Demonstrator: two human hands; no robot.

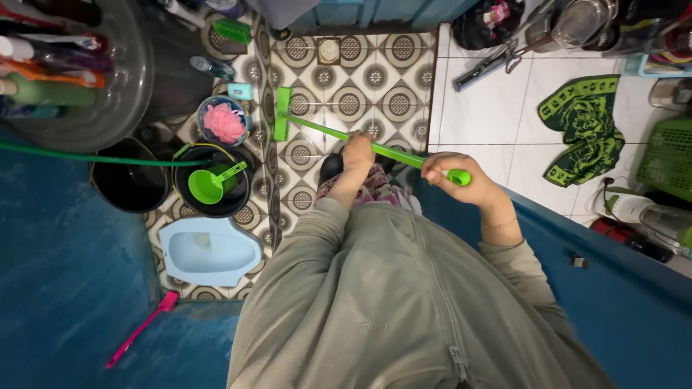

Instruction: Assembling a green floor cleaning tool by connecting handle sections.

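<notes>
1. A green long-handled floor brush [339, 134] is held in both hands and runs slantwise from the far left down to the near right of the view.
2. The left hand [358, 151] is closed around the middle of the green handle, knuckles upward.
3. The right hand [448, 177] is closed around the top end of the handle, whose rounded green tip shows just past the fingers.
4. The brush head [282, 114] is set on the patterned tiled floor [375, 65], far left of the hands, with its flat green block standing roughly crosswise to the handle.
5. A grey zipped top [389, 302] is worn by the person and fills the near middle of the view.
6. To the left of the brush head a small bowl holding a pink mesh sponge [224, 122] is seen.
7. Near that, a black bucket [213, 189] is seen with a green dipper [210, 184] resting in it, and a second dark bucket [130, 180] stands just to its left.
8. A pale blue squat toilet [209, 252] is set into the floor on the near left.
9. A pink brush [140, 330] lies on the blue ledge at the near left.
10. On the white tiles at the far right a green patterned cloth [584, 130] is spread.
</notes>
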